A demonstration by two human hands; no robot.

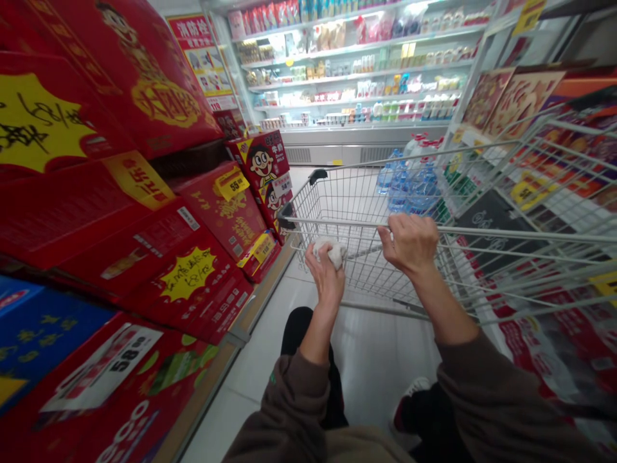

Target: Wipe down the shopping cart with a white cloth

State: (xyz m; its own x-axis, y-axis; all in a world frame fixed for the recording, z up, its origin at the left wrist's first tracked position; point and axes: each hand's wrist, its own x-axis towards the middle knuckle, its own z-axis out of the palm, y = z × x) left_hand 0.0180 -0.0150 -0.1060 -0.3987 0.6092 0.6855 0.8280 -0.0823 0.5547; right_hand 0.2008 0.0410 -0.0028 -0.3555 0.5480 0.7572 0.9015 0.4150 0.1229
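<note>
A wire shopping cart (366, 257) stands sideways before me, its metal basket showing bare wire mesh. My left hand (328, 273) is closed around a crumpled white cloth (335, 249) and presses it to the wires near the cart's left corner. With curled fingers, my right hand (412, 241) grips the cart's top rail (463, 230) right of the middle. Black plastic corner pieces (286, 215) cap the left end of the frame.
Stacked red gift boxes (212, 212) line the left side on a low platform. Water bottles (409, 183) stand on the floor beyond the cart. A lit refrigerated display (361, 83) spans the back. Packaged goods fill the right shelves (540, 173). My shoe (414, 389) is on the tiled floor.
</note>
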